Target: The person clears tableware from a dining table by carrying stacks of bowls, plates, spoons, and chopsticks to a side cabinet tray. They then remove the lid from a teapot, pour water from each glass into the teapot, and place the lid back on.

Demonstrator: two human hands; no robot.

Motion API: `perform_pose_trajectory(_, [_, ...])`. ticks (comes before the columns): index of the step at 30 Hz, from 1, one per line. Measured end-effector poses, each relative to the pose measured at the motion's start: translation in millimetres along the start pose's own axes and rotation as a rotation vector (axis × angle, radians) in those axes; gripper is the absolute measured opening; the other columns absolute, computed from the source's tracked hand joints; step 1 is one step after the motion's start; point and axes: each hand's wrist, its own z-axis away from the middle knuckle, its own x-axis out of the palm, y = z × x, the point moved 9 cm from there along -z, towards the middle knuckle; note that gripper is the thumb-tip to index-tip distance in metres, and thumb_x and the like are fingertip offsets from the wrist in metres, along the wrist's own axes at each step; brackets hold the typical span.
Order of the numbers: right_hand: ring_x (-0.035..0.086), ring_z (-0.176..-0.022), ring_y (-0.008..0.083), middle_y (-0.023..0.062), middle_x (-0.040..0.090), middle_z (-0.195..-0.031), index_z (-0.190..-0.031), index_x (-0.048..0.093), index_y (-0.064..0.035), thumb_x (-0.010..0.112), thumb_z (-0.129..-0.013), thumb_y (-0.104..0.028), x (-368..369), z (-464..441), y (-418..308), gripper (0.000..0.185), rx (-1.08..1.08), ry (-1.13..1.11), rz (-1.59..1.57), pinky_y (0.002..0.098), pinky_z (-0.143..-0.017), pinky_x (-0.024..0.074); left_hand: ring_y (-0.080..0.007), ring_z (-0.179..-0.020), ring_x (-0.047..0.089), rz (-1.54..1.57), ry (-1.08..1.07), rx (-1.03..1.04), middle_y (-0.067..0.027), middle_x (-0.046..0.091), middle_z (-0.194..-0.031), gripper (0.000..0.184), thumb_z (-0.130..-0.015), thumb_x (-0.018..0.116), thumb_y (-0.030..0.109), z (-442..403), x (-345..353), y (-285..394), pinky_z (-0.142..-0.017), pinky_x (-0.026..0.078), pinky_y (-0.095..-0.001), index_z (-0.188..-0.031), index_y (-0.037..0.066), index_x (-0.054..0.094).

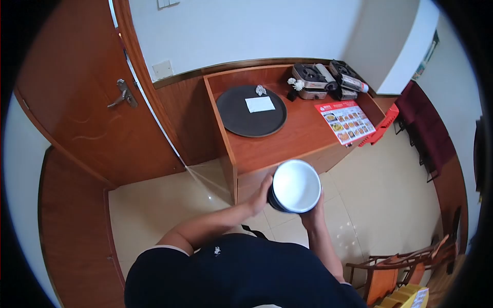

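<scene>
A white-lined bowl (pixel 297 186) with a dark blue outside is held in the air just in front of the tabletop (pixel 300 128), its mouth facing up toward the head camera. The left grip (pixel 261 196) is closed around its left side and the right grip (pixel 314 211) supports the right side from below; most of the fingers are hidden behind it. Gripping from opposite sides probably keeps the wide, round body level and shares its weight. Whether more bowls are nested underneath cannot be told for certain.

On the left of the tabletop lies a round black tray (pixel 246 121), bearing a white paper (pixel 260 104) and a crumpled tissue (pixel 261 90). Portable gas stoves (pixel 310 77) sit in the back right corner, perhaps put there to leave the front accessible, with white flowers (pixel 296 83) beside them. A red menu sheet (pixel 346 121) lies at the front right, its corner reaching the edge. Tray, stoves and menu limit the open surface, while the raised left panel (pixel 220 126) blocks a sideways approach. A wooden door (pixel 92 102) stands to the left, and a wooden chair (pixel 382 280) is near the right arm.
</scene>
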Motion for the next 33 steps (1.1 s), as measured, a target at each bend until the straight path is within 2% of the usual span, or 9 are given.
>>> perform_pose_trajectory(1, [0.038, -0.109, 0.0241, 0.0084, 0.036, -0.121, -0.123, 0.028, -0.0124, 0.017, -0.081, -0.056, 16, -32, -10, 0.062, 0.033, -0.051, -0.033, 0.0409, -0.084, 0.0374, -0.0183, -0.113, 0.032, 0.112, 0.103, -0.174, -0.0086, 0.036, -0.121, 0.057, -0.085, 0.018, 0.047, -20, -15, 2, -0.096, 0.022, -0.0295, -0.124, 0.006, 0.025])
perform_pose_trajectory(2, [0.039, -0.109, 0.0243, 0.0082, 0.035, -0.122, -0.124, 0.028, -0.0129, 0.017, -0.081, -0.057, 32, -64, -19, 0.062, 0.063, -0.105, -0.069, 0.0417, -0.084, 0.0379, -0.0177, -0.113, 0.032, 0.102, 0.135, -0.17, -0.0084, 0.037, -0.12, 0.058, -0.085, 0.019, 0.048, -45, -32, 11, -0.096, 0.022, -0.0288, -0.124, 0.005, 0.026])
perform_pose_trajectory(5, [0.039, -0.109, 0.0251, 0.0082, 0.036, -0.122, -0.124, 0.027, -0.0143, 0.017, -0.08, -0.058, 77, -160, -49, 0.063, -0.029, -0.269, -0.03, 0.0442, -0.082, 0.039, -0.0159, -0.113, 0.033, 0.153, 0.222, -0.059, -0.0083, 0.036, -0.122, 0.059, -0.085, 0.021, 0.048, -130, -93, 33, -0.096, 0.022, -0.0274, -0.123, 0.004, 0.028])
perform_pose_trajectory(7, [0.039, -0.109, 0.0261, 0.0082, 0.037, -0.121, -0.124, 0.028, -0.0157, 0.016, -0.08, -0.059, 102, -218, -53, 0.063, 0.085, -0.343, -0.036, 0.0483, -0.079, 0.0392, -0.0166, -0.113, 0.033, 0.142, 0.328, 0.075, -0.0081, 0.036, -0.122, 0.06, -0.084, 0.022, 0.049, -178, -134, 53, -0.095, 0.022, -0.028, -0.122, 0.003, 0.03])
perform_pose_trajectory(9, [0.037, -0.111, 0.0281, 0.009, 0.035, -0.123, -0.124, 0.027, -0.0162, 0.017, -0.078, -0.061, 119, -287, -39, 0.066, 0.136, -0.442, -0.012, 0.0548, -0.078, 0.0358, -0.0182, -0.112, 0.034, 0.259, 0.425, -0.016, -0.0085, 0.036, -0.123, 0.062, -0.083, 0.02, 0.051, -211, -166, 61, -0.095, 0.023, -0.0284, -0.121, 0.003, 0.03])
perform_pose_trajectory(16, [0.019, -0.119, 0.0335, 0.0098, 0.019, -0.132, -0.127, 0.021, -0.0188, 0.019, -0.075, -0.065, 183, -438, -3, 0.07, 0.357, -0.548, 0.128, 0.0643, -0.079, 0.0242, -0.0217, -0.113, 0.034, 0.063, 0.635, 0.079, -0.0118, 0.035, -0.124, 0.067, -0.082, 0.014, 0.055, -299, -290, 85, -0.093, 0.027, -0.0305, -0.123, 0.004, 0.028])
perform_pose_trajectory(19, [0.018, -0.12, 0.0332, 0.0096, 0.018, -0.133, -0.128, 0.02, -0.0182, 0.021, -0.075, -0.065, 199, -475, 22, 0.071, 0.48, -0.618, 0.108, 0.0645, -0.08, 0.022, -0.0231, -0.113, 0.035, 0.098, 0.746, 0.063, -0.0124, 0.034, -0.124, 0.069, -0.08, 0.013, 0.057, -313, -330, 75, -0.093, 0.028, -0.0322, -0.124, 0.006, 0.027])
perform_pose_trajectory(22, [0.019, -0.12, 0.032, 0.011, 0.019, -0.132, -0.128, 0.02, -0.0159, 0.021, -0.075, -0.066, 214, -495, 34, 0.073, 0.501, -0.688, 0.141, 0.062, -0.082, 0.0238, -0.0278, -0.112, 0.036, 0.103, 0.826, 0.011, -0.0121, 0.035, -0.124, 0.074, -0.075, 0.013, 0.066, -316, -359, 65, -0.086, 0.033, -0.0478, -0.124, 0.012, 0.027])
perform_pose_trajectory(33, [0.027, -0.117, 0.0319, 0.0155, 0.023, -0.13, -0.128, 0.018, -0.0125, 0.018, -0.073, -0.068, 236, -530, 57, 0.078, 0.559, -0.831, 0.18, 0.0576, -0.085, 0.0258, -0.0288, -0.113, 0.034, 0.012, 0.992, -0.047, -0.0127, 0.034, -0.124, 0.077, -0.073, 0.012, 0.068, -318, -395, 71, -0.085, 0.031, -0.0513, -0.124, 0.013, 0.027])
